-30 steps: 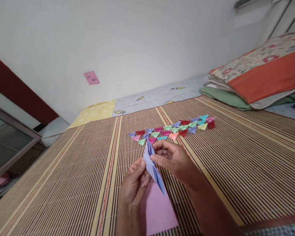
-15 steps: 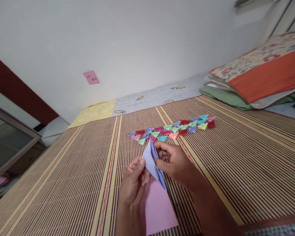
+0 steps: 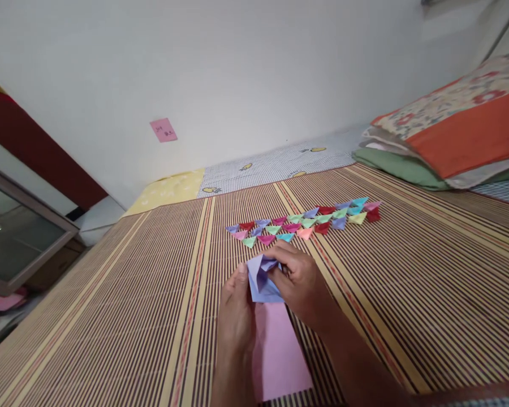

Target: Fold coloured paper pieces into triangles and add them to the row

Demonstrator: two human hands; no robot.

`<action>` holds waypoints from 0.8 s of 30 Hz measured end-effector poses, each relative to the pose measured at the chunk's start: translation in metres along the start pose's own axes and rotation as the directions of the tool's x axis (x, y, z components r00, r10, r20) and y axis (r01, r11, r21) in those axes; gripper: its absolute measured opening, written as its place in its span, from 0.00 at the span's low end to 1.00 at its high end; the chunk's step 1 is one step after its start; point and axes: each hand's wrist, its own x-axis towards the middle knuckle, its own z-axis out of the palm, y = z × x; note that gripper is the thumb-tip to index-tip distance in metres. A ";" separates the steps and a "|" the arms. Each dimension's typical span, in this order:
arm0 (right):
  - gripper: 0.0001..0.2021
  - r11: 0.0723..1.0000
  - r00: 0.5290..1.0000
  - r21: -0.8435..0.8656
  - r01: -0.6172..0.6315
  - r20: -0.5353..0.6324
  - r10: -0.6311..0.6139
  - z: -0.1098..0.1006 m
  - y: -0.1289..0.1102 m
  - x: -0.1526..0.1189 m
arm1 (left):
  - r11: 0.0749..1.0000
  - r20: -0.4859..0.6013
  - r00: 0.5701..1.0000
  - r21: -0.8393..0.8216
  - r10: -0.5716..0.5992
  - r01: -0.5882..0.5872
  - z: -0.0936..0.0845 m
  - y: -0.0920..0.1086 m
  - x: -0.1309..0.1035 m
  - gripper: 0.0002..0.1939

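Head view: both hands, left hand (image 3: 236, 308) and right hand (image 3: 299, 278), pinch a half-folded purple paper (image 3: 261, 280), many folded triangles (image 3: 303, 220) already lined up, pink sheet (image 3: 277, 350) unused

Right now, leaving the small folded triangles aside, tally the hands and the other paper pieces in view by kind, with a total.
hands: 2 (left hand, right hand)
purple folded paper, held in both hands: 1
pink sheet flat on the mat: 1
pink note on the wall: 1
total: 5
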 end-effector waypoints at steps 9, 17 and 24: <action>0.17 0.960 0.978 -0.186 0.208 0.070 -0.199 0.008 0.016 -0.003 | 0.979 0.011 0.992 -0.157 -0.129 0.129 0.005 0.018 -0.002 0.17; 0.17 0.984 0.987 -0.082 0.156 0.037 -0.154 -0.012 -0.010 -0.010 | 0.987 0.016 0.994 -0.124 -0.104 0.105 0.000 0.031 -0.012 0.17; 0.11 0.936 0.953 0.208 -0.283 0.169 0.251 -0.033 -0.053 -0.052 | 0.997 -0.071 0.997 -0.063 0.043 -0.048 0.011 0.046 -0.057 0.16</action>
